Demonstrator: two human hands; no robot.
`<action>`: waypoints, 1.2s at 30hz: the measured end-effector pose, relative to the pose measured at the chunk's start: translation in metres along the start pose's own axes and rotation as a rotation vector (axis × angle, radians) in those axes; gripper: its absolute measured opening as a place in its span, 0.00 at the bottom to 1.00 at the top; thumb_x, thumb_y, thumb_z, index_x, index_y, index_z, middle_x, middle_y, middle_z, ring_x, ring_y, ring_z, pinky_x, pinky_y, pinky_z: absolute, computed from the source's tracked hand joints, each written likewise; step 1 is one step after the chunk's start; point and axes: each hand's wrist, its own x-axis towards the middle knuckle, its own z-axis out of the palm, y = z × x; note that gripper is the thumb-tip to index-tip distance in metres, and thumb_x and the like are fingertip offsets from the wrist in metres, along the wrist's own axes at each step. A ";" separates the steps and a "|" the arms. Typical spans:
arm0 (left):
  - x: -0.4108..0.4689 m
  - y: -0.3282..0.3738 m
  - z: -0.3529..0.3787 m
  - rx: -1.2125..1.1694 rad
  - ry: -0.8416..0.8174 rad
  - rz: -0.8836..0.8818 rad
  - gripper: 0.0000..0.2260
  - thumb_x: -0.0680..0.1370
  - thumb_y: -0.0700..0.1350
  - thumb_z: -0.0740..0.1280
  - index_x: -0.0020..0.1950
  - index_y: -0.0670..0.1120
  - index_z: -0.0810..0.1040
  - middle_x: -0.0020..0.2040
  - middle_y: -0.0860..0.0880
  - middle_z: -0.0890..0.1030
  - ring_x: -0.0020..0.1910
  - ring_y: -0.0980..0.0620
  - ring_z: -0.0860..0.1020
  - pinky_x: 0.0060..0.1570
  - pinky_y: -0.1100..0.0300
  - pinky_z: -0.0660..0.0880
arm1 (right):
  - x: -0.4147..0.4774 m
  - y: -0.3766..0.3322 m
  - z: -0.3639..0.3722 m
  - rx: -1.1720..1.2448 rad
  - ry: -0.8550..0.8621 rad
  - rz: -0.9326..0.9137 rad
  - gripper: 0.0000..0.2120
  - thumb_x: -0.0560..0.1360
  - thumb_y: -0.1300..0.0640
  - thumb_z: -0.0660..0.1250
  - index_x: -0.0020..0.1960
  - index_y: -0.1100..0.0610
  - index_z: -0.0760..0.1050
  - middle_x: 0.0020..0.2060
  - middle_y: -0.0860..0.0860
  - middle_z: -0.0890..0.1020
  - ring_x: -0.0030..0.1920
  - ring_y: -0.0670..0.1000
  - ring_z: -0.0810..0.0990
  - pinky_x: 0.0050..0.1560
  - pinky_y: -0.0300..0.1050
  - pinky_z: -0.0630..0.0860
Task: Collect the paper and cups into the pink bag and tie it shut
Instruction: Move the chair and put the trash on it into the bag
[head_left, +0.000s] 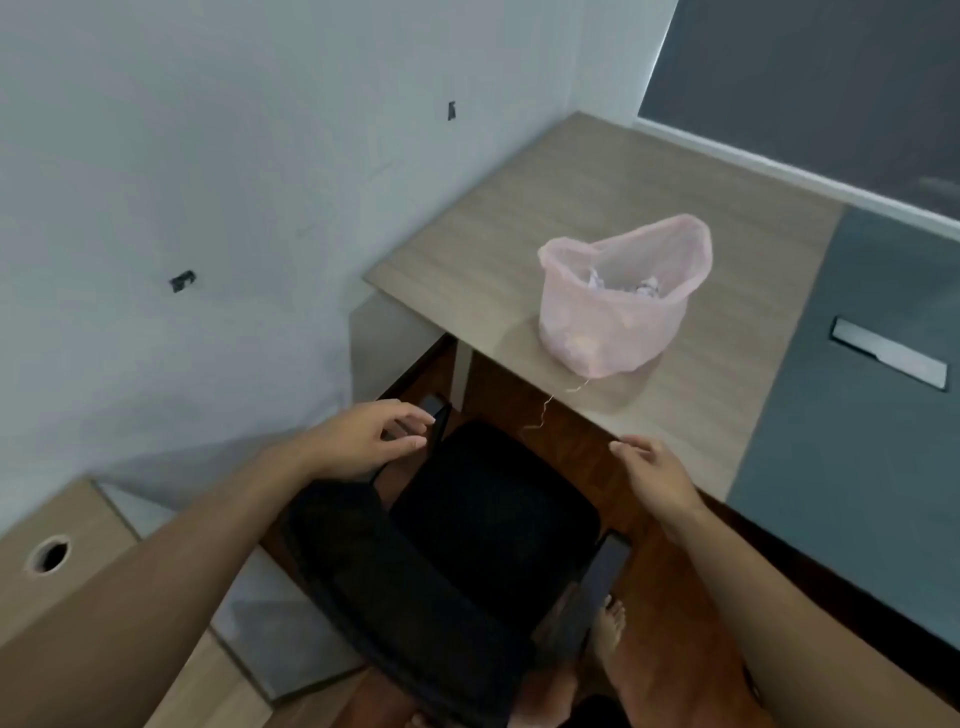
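The pink bag (618, 312) stands upright on the wooden desk (519, 228), mouth wide open, with crumpled white paper (623, 285) visible inside. A thin string (550, 405) trails from the bag's base over the desk's front edge. My left hand (374, 441) hovers by the black chair's armrest, fingers apart, holding nothing. My right hand (657, 475) is at the desk's front edge below the bag, fingers loosely apart and empty. No cups can be made out.
A black office chair (467, 525) stands between me and the desk. A grey desk panel (857, 415) with a metal cable slot (888, 358) lies to the right. A low cabinet with a round hole (49, 555) is at the left. White wall behind.
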 end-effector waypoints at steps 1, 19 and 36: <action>-0.019 -0.011 0.000 0.039 -0.062 -0.012 0.21 0.81 0.63 0.72 0.73 0.63 0.77 0.67 0.63 0.81 0.64 0.64 0.80 0.68 0.55 0.79 | -0.022 0.004 0.020 -0.030 -0.050 0.006 0.22 0.84 0.43 0.72 0.73 0.51 0.78 0.67 0.52 0.84 0.61 0.49 0.83 0.60 0.47 0.77; -0.106 -0.132 0.108 0.607 -0.150 -0.061 0.29 0.76 0.48 0.70 0.78 0.59 0.74 0.77 0.55 0.71 0.83 0.44 0.57 0.67 0.34 0.15 | -0.187 0.039 0.291 -0.837 -0.543 -0.082 0.48 0.76 0.29 0.63 0.88 0.51 0.55 0.80 0.56 0.68 0.78 0.63 0.69 0.76 0.64 0.70; -0.027 -0.113 0.088 0.634 -0.092 -0.059 0.26 0.79 0.53 0.72 0.77 0.62 0.74 0.76 0.56 0.73 0.83 0.43 0.59 0.76 0.27 0.26 | -0.123 0.012 0.261 -0.847 -0.400 -0.230 0.45 0.76 0.29 0.64 0.86 0.51 0.65 0.74 0.51 0.75 0.71 0.57 0.78 0.67 0.55 0.78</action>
